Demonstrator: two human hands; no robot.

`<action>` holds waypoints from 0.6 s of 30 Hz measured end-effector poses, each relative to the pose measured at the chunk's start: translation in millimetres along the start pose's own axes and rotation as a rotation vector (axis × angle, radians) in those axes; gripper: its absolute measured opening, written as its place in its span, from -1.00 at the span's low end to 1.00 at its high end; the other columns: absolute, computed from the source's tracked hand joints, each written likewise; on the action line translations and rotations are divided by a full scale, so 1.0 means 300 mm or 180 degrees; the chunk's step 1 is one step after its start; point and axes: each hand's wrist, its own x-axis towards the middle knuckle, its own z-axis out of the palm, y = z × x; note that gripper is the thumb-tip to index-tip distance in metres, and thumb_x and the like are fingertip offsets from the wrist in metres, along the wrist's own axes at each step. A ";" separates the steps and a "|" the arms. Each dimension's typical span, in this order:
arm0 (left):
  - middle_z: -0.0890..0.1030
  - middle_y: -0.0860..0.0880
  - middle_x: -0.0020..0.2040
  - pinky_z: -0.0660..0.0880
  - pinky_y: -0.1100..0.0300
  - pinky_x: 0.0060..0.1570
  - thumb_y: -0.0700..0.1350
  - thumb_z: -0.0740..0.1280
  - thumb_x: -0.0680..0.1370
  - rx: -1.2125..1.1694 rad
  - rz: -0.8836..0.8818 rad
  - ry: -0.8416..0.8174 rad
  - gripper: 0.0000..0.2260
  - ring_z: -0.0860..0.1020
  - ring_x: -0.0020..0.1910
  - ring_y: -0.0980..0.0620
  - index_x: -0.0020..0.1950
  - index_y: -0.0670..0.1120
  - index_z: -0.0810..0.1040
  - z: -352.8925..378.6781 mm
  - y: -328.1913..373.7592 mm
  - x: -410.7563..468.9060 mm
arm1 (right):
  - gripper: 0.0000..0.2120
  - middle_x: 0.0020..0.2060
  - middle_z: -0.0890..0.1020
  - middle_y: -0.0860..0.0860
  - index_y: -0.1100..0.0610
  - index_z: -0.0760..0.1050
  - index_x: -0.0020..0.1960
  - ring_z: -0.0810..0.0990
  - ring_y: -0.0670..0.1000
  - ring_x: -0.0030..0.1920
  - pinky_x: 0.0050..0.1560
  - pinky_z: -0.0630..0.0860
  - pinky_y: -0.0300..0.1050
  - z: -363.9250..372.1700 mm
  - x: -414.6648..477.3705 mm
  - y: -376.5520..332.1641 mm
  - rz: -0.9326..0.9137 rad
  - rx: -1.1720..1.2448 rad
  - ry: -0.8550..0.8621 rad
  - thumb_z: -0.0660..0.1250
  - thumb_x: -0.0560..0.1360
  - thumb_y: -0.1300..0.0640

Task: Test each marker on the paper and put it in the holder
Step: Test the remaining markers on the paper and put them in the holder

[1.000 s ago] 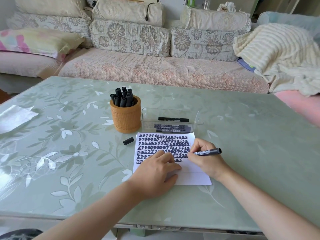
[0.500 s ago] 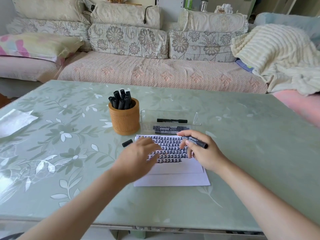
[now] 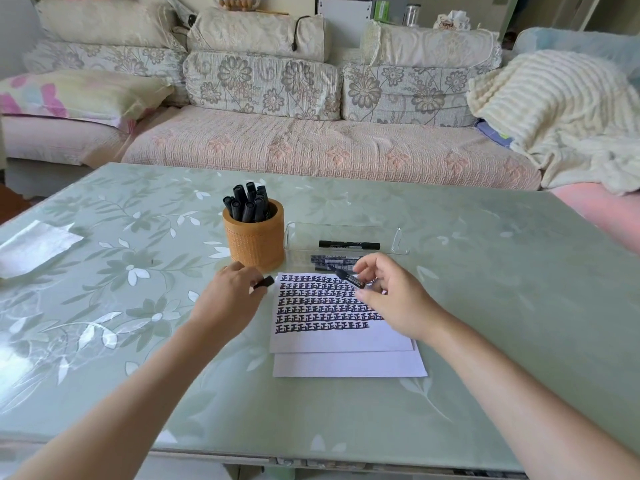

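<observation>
My right hand holds an uncapped black marker above the top right of the white paper, its tip pointing up and left. The paper carries several rows of black marks. My left hand pinches the black marker cap just left of the paper. Behind it stands the round orange holder with several capped black markers upright in it. A clear tray beside the holder has a few markers lying flat.
A second white sheet lies under the marked one. A folded clear plastic piece sits at the table's left edge. A floral sofa and a cream blanket lie beyond the green glass table.
My right hand lifted the marker off the paper and turned it tip-left. My left hand left the paper, reached left and picked up the cap from the table.
</observation>
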 end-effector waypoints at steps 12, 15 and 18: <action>0.54 0.20 -0.17 0.36 0.45 -0.22 -0.13 0.39 0.54 -0.0867 0.0929 0.0060 -0.88 0.50 -0.13 0.22 0.04 0.06 0.63 -0.038 0.094 -0.041 | -0.81 -0.03 0.63 -0.20 -0.04 0.62 0.10 0.58 -0.11 0.03 0.06 0.52 -0.10 0.033 0.007 -0.031 -0.0622 -0.1094 0.0488 0.36 0.53 0.16; 0.52 0.20 -0.18 0.35 0.47 -0.24 -0.14 0.38 0.55 -0.0901 0.0924 0.0064 -0.88 0.49 -0.15 0.26 0.05 0.04 0.62 -0.044 0.105 -0.048 | -0.81 -0.03 0.64 -0.18 -0.04 0.62 0.09 0.57 -0.10 0.04 0.05 0.52 -0.07 0.037 0.004 -0.032 -0.0696 -0.1161 0.0475 0.36 0.53 0.16; 0.50 0.19 -0.18 0.35 0.49 -0.24 -0.15 0.38 0.55 -0.0919 0.0954 0.0050 -0.88 0.47 -0.19 0.32 0.07 -0.01 0.64 -0.055 0.119 -0.058 | -0.81 -0.03 0.64 -0.17 -0.03 0.62 0.09 0.57 -0.09 0.04 0.06 0.52 -0.07 0.042 0.005 -0.036 -0.0749 -0.1215 0.0431 0.36 0.53 0.16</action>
